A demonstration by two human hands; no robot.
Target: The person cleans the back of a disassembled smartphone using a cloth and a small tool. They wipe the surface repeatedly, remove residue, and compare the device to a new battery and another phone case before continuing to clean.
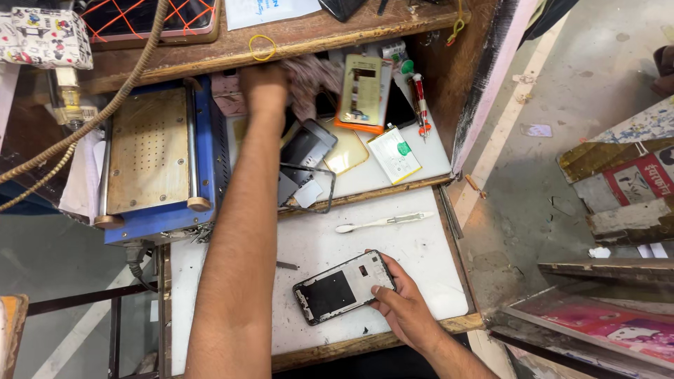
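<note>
R hand (401,306), lower centre of frame, holds an opened phone frame (344,286) flat on the white work mat (421,253); thumb lies on its right end, fingers wrap under the near edge. Frame sits tilted, dark inner panel facing up.

L hand (263,88) is stretched up to the upper centre, under the wooden shelf (232,49), touching a patterned cloth (312,77). Fingers mostly hidden, so can't tell if they're closed on the cloth or just resting there.

Just right of the L hand: a phone battery w/ orange edge (361,91), a red-handled screwdriver (419,102), a white battery w/ green sticker (394,154). Below the L wrist, a grey phone back cover (309,144) and an empty thin bezel (309,188).

Between both hands, a white toothbrush (382,222) lies on the mat. Left of the forearm, a blue heating plate machine (151,158). Yellow rubber band (262,47) on the shelf, upper centre.
</note>
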